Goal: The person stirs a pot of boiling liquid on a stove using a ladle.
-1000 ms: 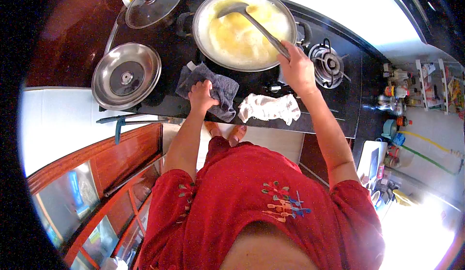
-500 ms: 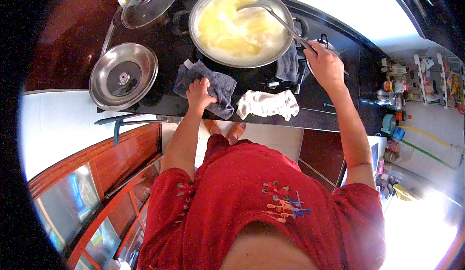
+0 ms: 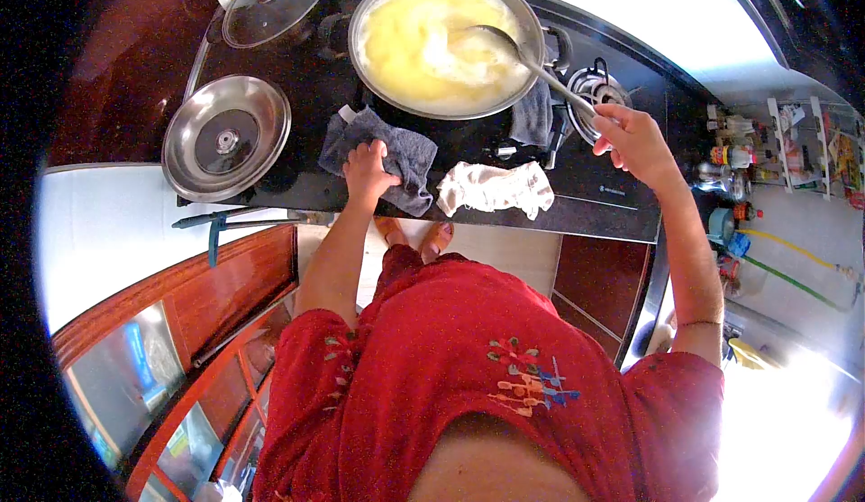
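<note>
A wide steel pan (image 3: 432,110) of foamy yellow liquid stands on the black stove (image 3: 604,223). My right hand (image 3: 633,144), to the right of the pan, is closed round the handle of a metal ladle (image 3: 563,89), whose bowl dips into the liquid at the pan's right side. My left hand (image 3: 368,176) rests on a dark grey cloth (image 3: 410,155) in front of the pan, fingers bent over it; whether it grips the fabric is unclear. A crumpled white cloth (image 3: 496,188) lies to the right of the grey one.
At the left is an upturned steel lid or shallow pan (image 3: 185,155), with a glass lid (image 3: 270,20) behind it. A second burner (image 3: 599,92) and another grey cloth (image 3: 533,116) are right of the pan. Bottles (image 3: 734,155) stand at the far right.
My right hand has moved right and towards me, drawing the ladle's bowl from the pan's back left to its right side. My left hand has stayed on the grey cloth.
</note>
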The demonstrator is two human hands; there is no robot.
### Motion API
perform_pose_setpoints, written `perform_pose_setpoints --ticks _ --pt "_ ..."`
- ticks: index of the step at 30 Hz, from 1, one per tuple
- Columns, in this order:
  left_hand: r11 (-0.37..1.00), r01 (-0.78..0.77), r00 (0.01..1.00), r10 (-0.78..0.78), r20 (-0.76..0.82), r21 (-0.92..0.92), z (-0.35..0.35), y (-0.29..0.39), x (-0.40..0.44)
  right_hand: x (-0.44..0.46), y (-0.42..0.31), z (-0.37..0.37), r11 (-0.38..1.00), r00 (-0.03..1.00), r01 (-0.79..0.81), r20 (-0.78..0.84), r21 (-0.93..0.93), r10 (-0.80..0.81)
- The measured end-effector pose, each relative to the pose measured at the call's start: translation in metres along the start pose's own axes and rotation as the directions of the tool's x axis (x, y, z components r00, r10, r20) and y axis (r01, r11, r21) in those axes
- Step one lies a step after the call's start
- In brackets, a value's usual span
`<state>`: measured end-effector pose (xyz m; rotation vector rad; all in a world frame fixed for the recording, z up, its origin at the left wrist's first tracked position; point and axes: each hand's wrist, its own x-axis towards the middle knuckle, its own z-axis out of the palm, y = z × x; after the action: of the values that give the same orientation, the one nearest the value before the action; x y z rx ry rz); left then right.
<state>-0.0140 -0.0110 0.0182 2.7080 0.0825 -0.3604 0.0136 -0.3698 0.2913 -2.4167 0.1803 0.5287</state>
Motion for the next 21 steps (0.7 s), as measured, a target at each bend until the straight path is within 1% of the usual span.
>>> perform_pose_setpoints --ticks 5,7,8,11,13,14,15,18,21 --pt "0.998 -0.038 0.983 0.046 -0.178 0.050 0.009 0.004 -0.013 0.004 0.009 0.000 0.969 0.974 -0.077 0.224 0.235 0.023" --pt "0.996 -0.062 0.968 0.074 -0.241 0.058 0.010 0.004 -0.018 0.004 0.010 0.003 0.945 0.969 -0.100 0.245 0.312 0.022" --pt "0.997 -0.058 0.968 0.069 -0.241 0.055 0.011 0.005 -0.020 0.005 0.011 0.005 0.930 0.967 -0.112 0.256 0.350 0.020" --pt "0.997 -0.055 0.972 0.065 -0.228 0.048 0.010 0.006 -0.024 0.009 0.019 0.009 0.806 0.932 -0.228 0.363 0.547 0.017" --pt "0.997 -0.060 0.977 0.069 -0.200 0.048 0.014 0.001 -0.025 0.010 0.024 0.013 0.698 0.908 -0.304 0.419 0.648 0.007" --pt "0.995 -0.089 0.975 0.094 -0.200 0.035 0.018 -0.004 -0.026 0.009 0.025 0.014 0.637 0.895 -0.342 0.445 0.691 -0.002" --pt "0.993 -0.118 0.972 0.120 -0.201 0.021 0.022 -0.009 -0.027 0.005 0.022 0.013 0.601 0.890 -0.368 0.456 0.709 0.007" --pt "0.975 -0.220 0.956 0.217 -0.197 0.007 0.026 -0.019 -0.036 -0.001 0.019 0.013 0.575 0.906 -0.341 0.422 0.744 -0.009" --pt "0.948 -0.312 0.931 0.317 -0.179 0.054 0.020 -0.011 -0.053 -0.006 0.017 0.009 0.613 0.954 -0.217 0.297 0.759 -0.029"
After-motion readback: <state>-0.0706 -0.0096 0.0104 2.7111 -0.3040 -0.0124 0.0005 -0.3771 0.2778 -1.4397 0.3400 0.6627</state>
